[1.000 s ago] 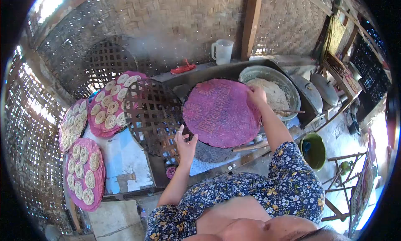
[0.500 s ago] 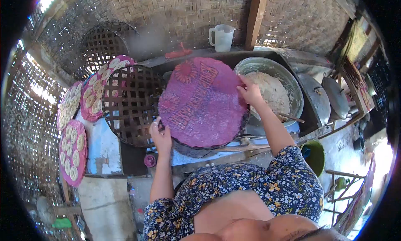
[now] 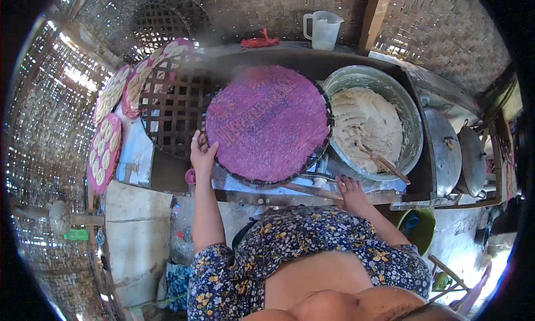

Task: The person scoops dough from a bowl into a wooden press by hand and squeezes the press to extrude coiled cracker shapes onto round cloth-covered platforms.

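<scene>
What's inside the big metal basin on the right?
Pale dough fills the basin, with a wooden stick resting in it. The bottom can't be seen beneath the dough.

Garment (image 3: pixel 312 227): loose, dark navy cloth, dense floral print. Blossoms small and white, larger ones yellow; leaf marks greyish green. Neckline (image 3: pixel 313 255): wide, low, rounded, edge slightly ruffled. Left sleeve (image 3: pixel 209 279) and right sleeve (image 3: pixel 409 270): short, full, same print; left one gathered at its hem. Forearms bare. Left hand (image 3: pixel 203 155): no glove; small pale patch on one finger, nature unclear. Right hand (image 3: pixel 353 197): ungloved, fingernails dark reddish.
</scene>
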The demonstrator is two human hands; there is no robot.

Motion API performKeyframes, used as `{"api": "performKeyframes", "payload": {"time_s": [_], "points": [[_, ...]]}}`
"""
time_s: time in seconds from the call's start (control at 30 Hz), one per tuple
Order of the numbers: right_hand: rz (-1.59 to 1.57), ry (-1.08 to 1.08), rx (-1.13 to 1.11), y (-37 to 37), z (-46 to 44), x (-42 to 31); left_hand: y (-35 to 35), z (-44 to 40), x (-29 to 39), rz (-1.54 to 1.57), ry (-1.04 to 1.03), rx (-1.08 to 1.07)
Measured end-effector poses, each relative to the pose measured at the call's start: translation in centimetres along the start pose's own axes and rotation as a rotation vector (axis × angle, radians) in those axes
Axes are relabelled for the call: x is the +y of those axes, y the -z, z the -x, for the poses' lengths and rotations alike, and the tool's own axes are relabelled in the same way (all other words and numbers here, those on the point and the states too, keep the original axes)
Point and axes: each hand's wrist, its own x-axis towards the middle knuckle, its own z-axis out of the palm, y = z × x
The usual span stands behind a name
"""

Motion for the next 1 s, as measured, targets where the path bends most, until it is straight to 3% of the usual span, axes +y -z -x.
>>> {"api": "performKeyframes", "payload": {"time_s": [0.1,0.3,0.4,0.47,0.5,0.63,0.7,0.73,0.77,0.8,0.83,0.87,0.97,1.0], "points": [[-0.01,-0.1,-0.08,-1.9,-2.1,-0.4,1.8,-3.4,-3.1,-0.053,-0.042,-0.037],[-0.293,-0.236,-0.136,-1.5,-1.2,-0.1,0.9,-3.8,-0.6,-0.038,0.03,-0.094],[-0.558,-0.27,-0.045,0.5,3.1,1.7,0.7,-4.4,-0.7,-0.032,-0.009,-0.061],[-0.913,-0.482,-0.15,7.1,6.2,0.3,0.9,-4.9,-0.7,-0.029,-0.011,-0.067],[-0.949,-0.433,-0.159,5.7,8.4,2.2,1.0,-5.4,-1.1,-0.022,-0.016,-0.073],[-1.06,-0.323,-0.228,11.4,14.0,3.9,1.1,-6.1,2.0,-0.471,-0.312,-0.07],[-1.491,-0.301,0.001,14.0,13.1,1.5,-1.2,-6.8,4.0,-0.41,-0.515,-0.031],[-1.709,-0.292,0.125,14.5,12.5,-0.4,-3.1,-5.6,7.2,0.077,-0.336,-0.306],[-1.835,-0.172,0.102,15.5,9.9,-2.1,-5.1,-3.8,10.8,0.563,-0.121,-0.567],[-1.937,-0.173,0.093,14.9,8.1,-3.0,-6.7,-2.8,13.0,0.797,0.003,-0.824],[-1.94,-0.006,-0.082,14.5,5.7,-2.9,-8.2,-2.2,14.9,1.035,0.127,-1.074],[-1.918,0.163,-0.254,14.1,3.3,-2.8,-9.5,-1.5,16.6,1.093,0.103,-1.146],[-1.873,-0.072,-0.447,17.8,-1.8,-7.3,-9.8,-2.1,19.4,1.406,0.025,-1.384],[-1.839,-0.018,-0.48,18.1,-2.8,-7.5,-9.7,-2.7,19.9,1.526,-0.002,-1.47]]}}
